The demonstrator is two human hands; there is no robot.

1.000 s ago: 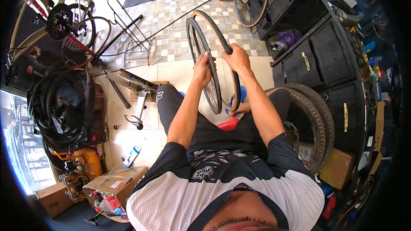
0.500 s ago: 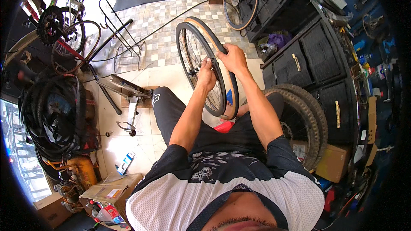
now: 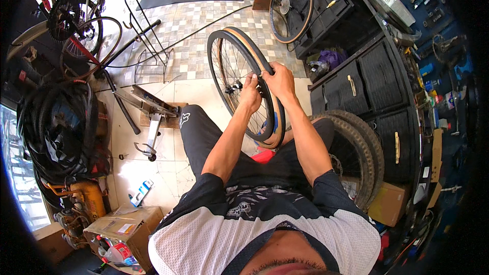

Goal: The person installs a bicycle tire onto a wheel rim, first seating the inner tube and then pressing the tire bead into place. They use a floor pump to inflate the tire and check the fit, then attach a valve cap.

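Left hand curled round the black wheel rim, right hand closed on the tan-sided tire

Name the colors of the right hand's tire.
Black and tan tire, shown in the head view.

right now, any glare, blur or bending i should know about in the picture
Head view: strong glare on the floor tiles near the blue-and-white package; head view: the fisheye bows the black cabinet edges, with dark corners; head view: left hand, right hand and wheel look fairly sharp, while the tool wall is dim.
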